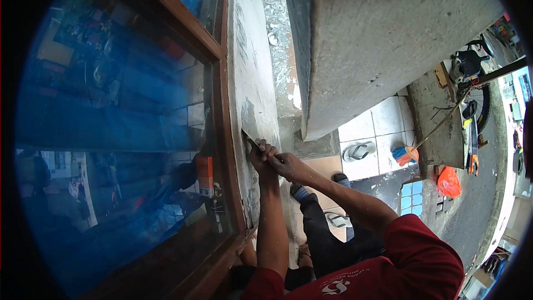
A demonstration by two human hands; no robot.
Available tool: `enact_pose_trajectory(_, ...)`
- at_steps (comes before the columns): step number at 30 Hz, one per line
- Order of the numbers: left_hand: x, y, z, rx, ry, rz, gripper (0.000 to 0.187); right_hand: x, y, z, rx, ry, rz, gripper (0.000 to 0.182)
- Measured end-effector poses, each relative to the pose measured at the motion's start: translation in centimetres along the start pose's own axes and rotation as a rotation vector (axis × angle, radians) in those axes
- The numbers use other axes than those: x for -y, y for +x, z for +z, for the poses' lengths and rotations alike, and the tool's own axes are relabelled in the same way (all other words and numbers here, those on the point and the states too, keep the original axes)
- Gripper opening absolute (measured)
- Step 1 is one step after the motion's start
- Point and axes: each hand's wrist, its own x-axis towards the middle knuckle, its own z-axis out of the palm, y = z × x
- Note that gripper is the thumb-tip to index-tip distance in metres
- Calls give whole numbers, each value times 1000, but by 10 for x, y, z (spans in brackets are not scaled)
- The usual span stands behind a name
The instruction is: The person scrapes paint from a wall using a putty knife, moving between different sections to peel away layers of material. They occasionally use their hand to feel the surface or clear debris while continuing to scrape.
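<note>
My left hand is closed around a thin, flat-bladed scraper, its blade against the worn plaster wall beside the brown window frame. Right against it, my right hand is also closed, fingers pressed over the left hand and the tool's handle. The fingers hide most of the handle. Near the blade the wall shows grey patches where the white paint is gone.
To the left is the window glass, with blue reflections. A thick concrete pillar juts in at the upper right. Sandals, a broom head and an orange plastic bag lie to the right. A bicycle wheel stands farther off.
</note>
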Motion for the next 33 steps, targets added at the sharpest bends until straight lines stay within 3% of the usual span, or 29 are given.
enact_pose_trajectory(2, 0, -4, 2, 50, 6, 4, 29, -20, 4, 12, -73, -33, -151, 54)
enact_pose_trajectory(6, -16, 17, -1, -14, -64, -104, 24, 34, 3, -5, 77, 51, 123, 56)
enact_pose_trajectory(9, -5, 14, -2, -11, -42, -44, 29, 24, 2, -9, -1, 14, 20, 54)
enact_pose_trajectory(10, -2, 11, -6, 78, -75, -47, 30, -13, 15, 6, -135, -164, -214, 54)
enact_pose_trajectory(13, -4, 13, -6, 41, -119, -42, 31, 14, 7, -3, -87, -128, -93, 54)
enact_pose_trajectory(14, -4, 16, -7, 46, -121, -47, 32, 34, 7, -13, 1, -76, 57, 55)
enact_pose_trajectory(17, -3, 35, -12, 87, -124, -60, 33, 38, 13, -24, 43, -50, 117, 55)
enact_pose_trajectory(19, 7, 23, -1, 147, -144, -26, 34, 20, 13, -12, -84, -219, -116, 53)
enact_pose_trajectory(23, -6, 33, -1, 117, -62, -127, 39, 44, 12, -21, 24, -50, 48, 56)
enact_pose_trajectory(24, -10, 43, -2, -77, -86, -78, 42, 46, 17, -21, 41, -10, 115, 57)
enact_pose_trajectory(27, -2, 39, 6, -12, -17, -140, 43, 35, 19, -22, 28, -6, 151, 58)
enact_pose_trajectory(28, 4, 25, 18, -1, 34, -137, 29, 37, 8, -20, 27, -60, 129, 60)
enact_pose_trajectory(31, -2, 10, 24, -25, 59, -144, 25, 29, 1, -9, 60, -40, -95, 51)
enact_pose_trajectory(33, -19, 36, 22, -113, 42, -132, 26, 60, 15, -15, 76, 37, 106, 47)
